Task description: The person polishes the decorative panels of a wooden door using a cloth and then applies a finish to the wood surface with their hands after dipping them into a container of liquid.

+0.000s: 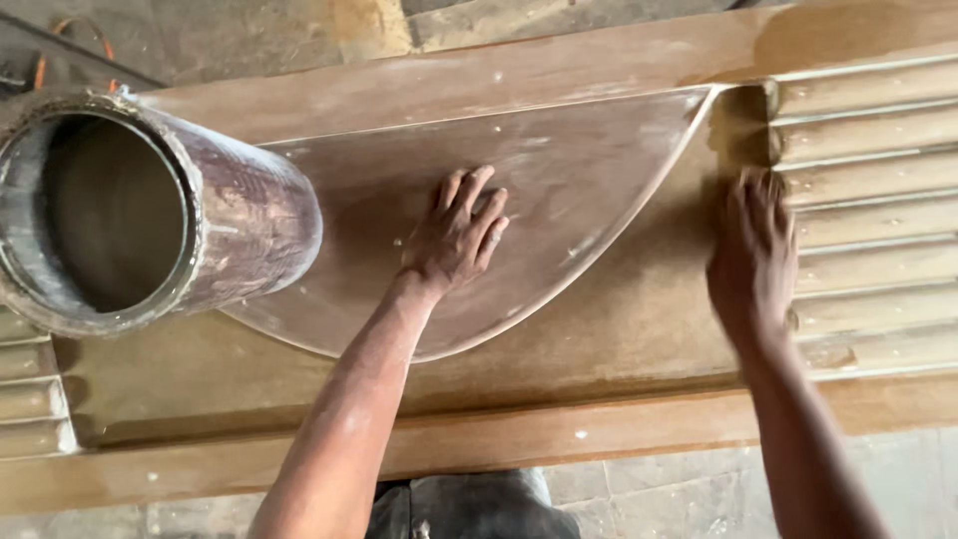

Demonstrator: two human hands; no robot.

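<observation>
- Brown carved wooden door panel [619,329], dusty, lies flat across the view, with a raised half-round section [559,190] in its middle and ribbed slats [868,150] at the right.
- Left hand [457,232] rests palm down on the half-round section, fingers [477,187] spread, gripping nothing.
- Right hand [755,255], blurred, lies flat beside the slats; its hold cannot be told.
- Grimy, wide-mouthed cylindrical pipe [150,210] lies on the panel's left part.

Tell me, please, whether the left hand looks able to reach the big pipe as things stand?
Probably yes: the left hand lies flat on the curved panel, and only bare panel shows between it and the pipe.
</observation>
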